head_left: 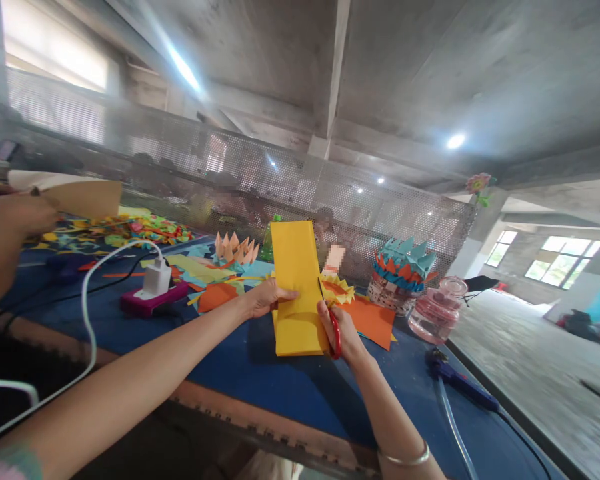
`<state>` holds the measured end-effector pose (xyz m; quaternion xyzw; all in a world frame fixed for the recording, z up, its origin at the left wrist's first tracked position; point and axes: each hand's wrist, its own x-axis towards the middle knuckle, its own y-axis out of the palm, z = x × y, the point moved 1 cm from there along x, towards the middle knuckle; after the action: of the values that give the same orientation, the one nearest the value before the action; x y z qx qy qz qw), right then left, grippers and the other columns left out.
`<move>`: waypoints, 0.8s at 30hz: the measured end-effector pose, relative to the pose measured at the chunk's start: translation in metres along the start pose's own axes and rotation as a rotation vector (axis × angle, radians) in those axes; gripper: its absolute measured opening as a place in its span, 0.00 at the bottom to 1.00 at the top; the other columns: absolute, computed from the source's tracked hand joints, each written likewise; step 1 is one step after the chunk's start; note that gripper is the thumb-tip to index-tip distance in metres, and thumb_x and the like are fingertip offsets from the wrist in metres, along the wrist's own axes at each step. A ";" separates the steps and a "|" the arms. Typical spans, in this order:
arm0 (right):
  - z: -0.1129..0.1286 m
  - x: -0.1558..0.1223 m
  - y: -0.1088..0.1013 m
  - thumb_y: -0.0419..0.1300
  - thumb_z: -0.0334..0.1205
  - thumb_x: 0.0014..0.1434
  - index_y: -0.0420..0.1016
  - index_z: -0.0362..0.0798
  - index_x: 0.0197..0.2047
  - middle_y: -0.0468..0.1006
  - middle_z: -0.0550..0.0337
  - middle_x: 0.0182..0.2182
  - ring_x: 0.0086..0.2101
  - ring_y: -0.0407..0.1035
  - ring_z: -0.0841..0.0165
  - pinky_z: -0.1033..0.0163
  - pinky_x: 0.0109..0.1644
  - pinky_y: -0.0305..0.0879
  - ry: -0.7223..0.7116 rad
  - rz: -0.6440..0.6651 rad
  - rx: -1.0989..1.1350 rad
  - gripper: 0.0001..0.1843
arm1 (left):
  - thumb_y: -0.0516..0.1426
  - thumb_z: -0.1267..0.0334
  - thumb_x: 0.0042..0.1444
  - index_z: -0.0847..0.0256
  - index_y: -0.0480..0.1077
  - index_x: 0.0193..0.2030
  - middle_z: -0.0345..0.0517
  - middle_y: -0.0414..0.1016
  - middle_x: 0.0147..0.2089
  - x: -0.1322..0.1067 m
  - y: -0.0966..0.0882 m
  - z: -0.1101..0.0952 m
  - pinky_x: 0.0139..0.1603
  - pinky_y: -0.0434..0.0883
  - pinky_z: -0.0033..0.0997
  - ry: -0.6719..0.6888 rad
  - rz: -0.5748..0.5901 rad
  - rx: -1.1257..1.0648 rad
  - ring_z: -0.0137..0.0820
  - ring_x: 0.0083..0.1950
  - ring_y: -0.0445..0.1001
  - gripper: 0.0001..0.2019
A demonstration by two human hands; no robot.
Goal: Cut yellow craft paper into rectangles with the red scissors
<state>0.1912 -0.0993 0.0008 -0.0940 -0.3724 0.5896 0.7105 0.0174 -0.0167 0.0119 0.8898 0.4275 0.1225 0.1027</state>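
A folded sheet of yellow paper [299,280] stands upright over the blue table, its layers showing at the lower left edge. My left hand [270,297] pinches its left side, thumb across the front. At the right edge of the sheet, my right hand [343,330] is closed around red-handled scissors [335,333]. The dark blade lies along the paper's right edge; whether it is cutting, I cannot tell. Behind my right hand are a yellow zigzag-edged paper piece [341,291] and a flat orange sheet [373,321].
A purple power strip [153,298] with a white plug stands left. At right are a pink glass jar [435,313], a basket of zigzag paper strips [400,270] and a purple glue gun [463,381]. Another person's hand [25,215] holds paper at far left. A perforated screen [260,180] runs behind.
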 end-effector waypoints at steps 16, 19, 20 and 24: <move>-0.003 0.000 -0.001 0.51 0.65 0.53 0.61 0.47 0.25 0.64 0.62 0.20 0.22 0.57 0.72 0.68 0.21 0.52 -0.047 0.056 0.030 0.27 | 0.70 0.63 0.28 0.64 0.76 0.40 0.54 0.78 0.43 0.000 -0.003 -0.001 0.45 0.71 0.38 -0.035 -0.038 0.013 0.44 0.46 0.75 0.26; -0.002 0.000 0.000 0.50 0.65 0.53 0.62 0.47 0.25 0.65 0.62 0.20 0.22 0.58 0.71 0.67 0.22 0.53 -0.034 0.054 0.013 0.27 | 0.71 0.64 0.28 0.64 0.75 0.41 0.54 0.78 0.43 0.000 -0.003 -0.001 0.45 0.71 0.38 -0.027 -0.035 0.007 0.44 0.46 0.75 0.27; -0.001 0.000 0.000 0.50 0.65 0.54 0.62 0.47 0.25 0.65 0.62 0.20 0.22 0.58 0.71 0.66 0.23 0.54 -0.030 0.053 0.005 0.27 | 0.71 0.65 0.28 0.64 0.75 0.41 0.53 0.78 0.43 0.000 -0.003 0.000 0.45 0.71 0.38 -0.022 -0.028 0.006 0.44 0.46 0.75 0.27; 0.001 0.001 -0.001 0.45 0.64 0.57 0.63 0.47 0.25 0.66 0.61 0.21 0.24 0.59 0.69 0.65 0.26 0.55 0.008 0.063 0.012 0.28 | 0.70 0.65 0.30 0.65 0.75 0.41 0.54 0.78 0.43 0.000 -0.003 0.002 0.46 0.71 0.38 -0.022 0.011 0.003 0.43 0.45 0.76 0.25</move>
<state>0.1917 -0.0995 0.0024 -0.1035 -0.3628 0.6137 0.6936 0.0159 -0.0145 0.0094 0.8936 0.4217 0.1123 0.1053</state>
